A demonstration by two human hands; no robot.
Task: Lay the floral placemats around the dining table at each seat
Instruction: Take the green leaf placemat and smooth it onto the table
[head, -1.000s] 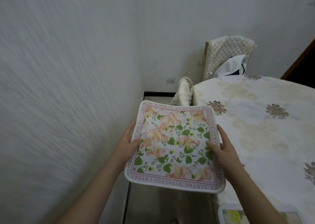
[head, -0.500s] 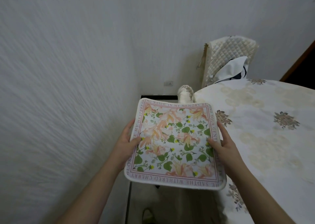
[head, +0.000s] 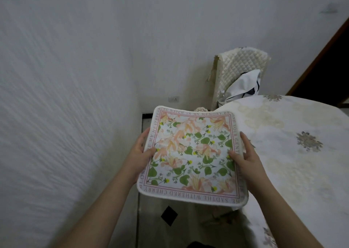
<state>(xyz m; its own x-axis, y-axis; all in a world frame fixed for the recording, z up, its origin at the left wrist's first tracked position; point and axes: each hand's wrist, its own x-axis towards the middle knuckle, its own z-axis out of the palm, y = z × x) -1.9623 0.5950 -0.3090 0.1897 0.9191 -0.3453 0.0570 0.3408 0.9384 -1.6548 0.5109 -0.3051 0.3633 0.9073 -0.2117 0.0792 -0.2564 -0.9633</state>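
Floral placemat (head: 192, 155) gripped by left hand (head: 138, 153) and right hand (head: 245, 158).

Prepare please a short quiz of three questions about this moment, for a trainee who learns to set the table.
1. True or false: the floral placemat already lies flat on the table.
2. How is the placemat held? A) by the left hand alone; B) by both hands, one at each side edge; C) by the right hand alone.
3. Fill in: behind the table stands a chair with a ______ cream cover.

Key:
1. False. It is held in the air beside the table's edge, over the floor.
2. B. Each thumb lies on the printed face, the fingers reach under the edge.
3. Quilted.
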